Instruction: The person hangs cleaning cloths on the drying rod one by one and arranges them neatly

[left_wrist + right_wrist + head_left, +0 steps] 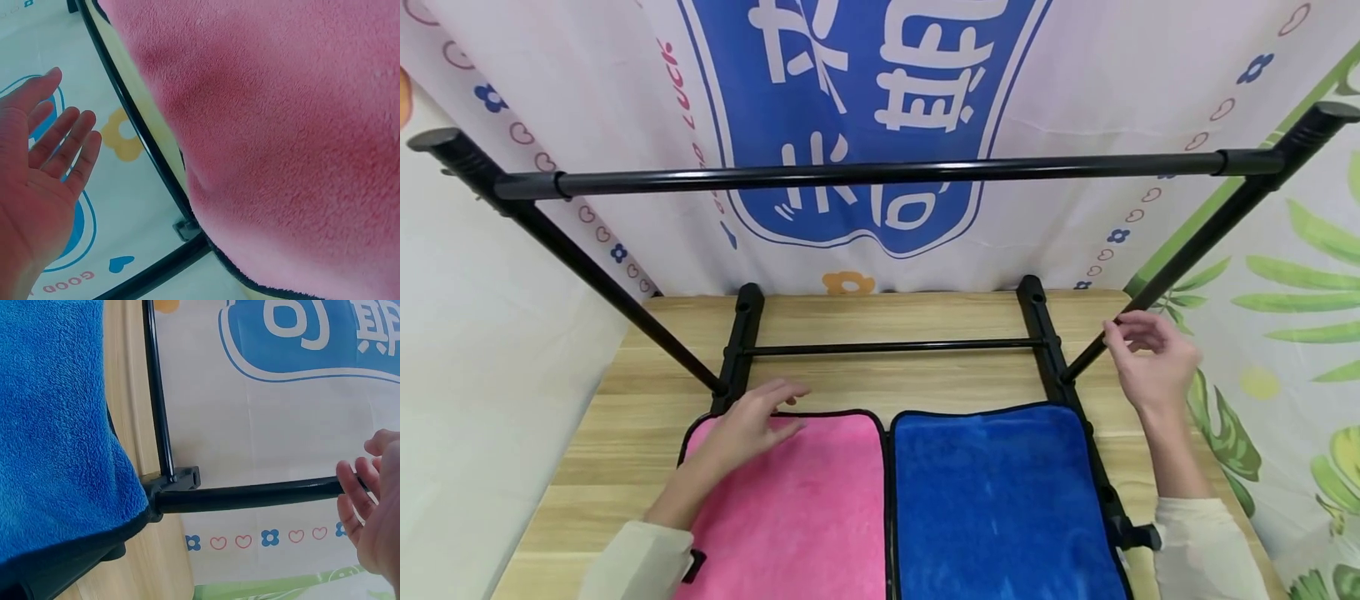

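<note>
A black tube rack stands on the wooden table, its two uprights joined by a top bar. A pink plush towel and a blue plush towel, both edged in black, lie side by side over its base. My left hand hovers over the pink towel's far left corner, fingers spread and holding nothing; its palm faces up in the left wrist view. Beside the right upright is my right hand, fingers loosely bent, the fingertips overlapping the tube in both views.
A thin lower bar links the two base feet behind the towels. The wooden table shows on both sides. A printed curtain hangs at the back, and a leaf-patterned cloth is at the right.
</note>
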Demonstrator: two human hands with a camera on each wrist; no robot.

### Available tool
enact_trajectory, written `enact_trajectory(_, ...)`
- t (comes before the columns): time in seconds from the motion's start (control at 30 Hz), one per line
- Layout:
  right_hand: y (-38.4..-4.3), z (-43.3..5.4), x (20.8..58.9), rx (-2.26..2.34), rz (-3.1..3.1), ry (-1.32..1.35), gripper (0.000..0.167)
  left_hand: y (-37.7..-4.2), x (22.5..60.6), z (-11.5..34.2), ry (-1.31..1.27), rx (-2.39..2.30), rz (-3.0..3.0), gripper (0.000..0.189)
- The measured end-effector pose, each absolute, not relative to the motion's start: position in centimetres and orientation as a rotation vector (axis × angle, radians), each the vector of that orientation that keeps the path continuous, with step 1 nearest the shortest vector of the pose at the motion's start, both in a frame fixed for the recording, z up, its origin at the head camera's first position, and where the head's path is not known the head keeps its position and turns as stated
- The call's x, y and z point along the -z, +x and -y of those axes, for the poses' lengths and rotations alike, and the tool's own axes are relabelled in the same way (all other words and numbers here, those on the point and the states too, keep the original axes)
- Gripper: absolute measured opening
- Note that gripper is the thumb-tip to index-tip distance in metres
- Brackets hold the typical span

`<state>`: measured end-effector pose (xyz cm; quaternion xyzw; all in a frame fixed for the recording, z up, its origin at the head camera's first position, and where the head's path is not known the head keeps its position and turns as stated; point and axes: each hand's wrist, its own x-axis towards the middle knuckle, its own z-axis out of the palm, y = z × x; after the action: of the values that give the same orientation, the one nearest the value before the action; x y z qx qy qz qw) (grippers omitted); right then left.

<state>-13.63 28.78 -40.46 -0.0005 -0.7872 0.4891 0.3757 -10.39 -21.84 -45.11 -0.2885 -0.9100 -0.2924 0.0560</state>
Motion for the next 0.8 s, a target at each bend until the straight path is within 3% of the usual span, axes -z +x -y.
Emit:
enact_trajectory(0.33, -14.0, -29.8, 41.1, -1.354, 1.925, -0.159, 0.016, -9.9, 46.4, 21.6, -0.935, 0.925, 2.798, 0.044)
enact_trajectory(0.8, -14.9, -30.2, 42.3, -1.435, 1.985, -0.098, 0.021, -9.0, 47.3, 21.1, -0.981, 0.921, 2.861, 0.035)
